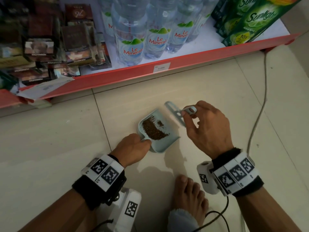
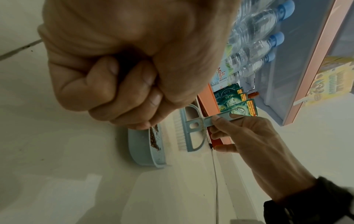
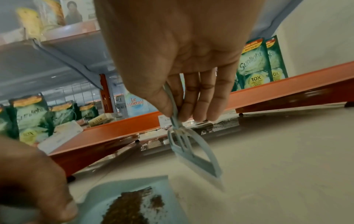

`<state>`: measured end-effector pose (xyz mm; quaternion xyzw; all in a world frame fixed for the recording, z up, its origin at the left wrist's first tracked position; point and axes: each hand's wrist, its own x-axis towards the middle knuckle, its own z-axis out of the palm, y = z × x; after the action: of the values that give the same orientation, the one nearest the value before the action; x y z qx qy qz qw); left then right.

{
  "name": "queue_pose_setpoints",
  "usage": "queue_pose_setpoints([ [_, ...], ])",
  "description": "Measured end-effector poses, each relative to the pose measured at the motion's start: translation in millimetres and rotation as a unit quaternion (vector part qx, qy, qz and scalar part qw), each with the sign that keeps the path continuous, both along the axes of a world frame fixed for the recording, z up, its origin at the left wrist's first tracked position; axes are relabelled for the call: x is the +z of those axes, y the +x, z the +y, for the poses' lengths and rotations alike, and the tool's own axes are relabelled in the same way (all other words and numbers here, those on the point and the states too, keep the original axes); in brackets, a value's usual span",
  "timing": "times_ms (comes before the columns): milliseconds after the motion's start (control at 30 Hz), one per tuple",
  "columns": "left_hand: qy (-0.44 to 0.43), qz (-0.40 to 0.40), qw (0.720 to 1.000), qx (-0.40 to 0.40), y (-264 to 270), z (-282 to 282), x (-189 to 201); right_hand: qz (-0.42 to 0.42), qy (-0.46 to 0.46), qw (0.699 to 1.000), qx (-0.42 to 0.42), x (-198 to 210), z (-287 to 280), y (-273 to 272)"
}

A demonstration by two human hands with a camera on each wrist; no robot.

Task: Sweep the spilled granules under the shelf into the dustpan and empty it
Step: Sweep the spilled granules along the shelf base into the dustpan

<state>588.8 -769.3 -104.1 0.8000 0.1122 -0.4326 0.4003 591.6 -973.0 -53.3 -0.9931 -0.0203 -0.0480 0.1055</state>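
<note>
A pale blue dustpan [image 1: 173, 131] lies on the floor tiles below the shelf, with a band of brown granules [image 1: 154, 128] inside it. My left hand [image 1: 133, 148] grips the dustpan's handle at its near left corner. My right hand [image 1: 207, 126] pinches the handle of a small blue brush [image 1: 175, 113], held just right of the pan's open edge. In the left wrist view the brush [image 2: 188, 128] hangs with white bristles facing the dustpan [image 2: 141, 150]. In the right wrist view the brush [image 3: 193, 154] is above the floor, beside the granules [image 3: 126, 207].
A red-edged shelf [image 1: 184, 62] stands just beyond the pan, carrying water bottles [image 1: 133, 42], green soap pouches [image 1: 250, 19] and dark cartons [image 1: 41, 52]. A grey cable [image 1: 260, 104] runs down the floor at the right. My bare foot [image 1: 189, 193] rests near the bottom.
</note>
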Motion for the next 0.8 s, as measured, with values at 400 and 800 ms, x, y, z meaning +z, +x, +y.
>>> queue_pose_setpoints([
  [400,0.009,-0.006,1.000,-0.001,-3,6,-5,0.011,0.054,0.998,0.031,-3,4,-2],
  [800,0.008,-0.001,1.000,0.011,-3,8,-6,0.044,0.038,0.996,0.068,0,10,-3],
])
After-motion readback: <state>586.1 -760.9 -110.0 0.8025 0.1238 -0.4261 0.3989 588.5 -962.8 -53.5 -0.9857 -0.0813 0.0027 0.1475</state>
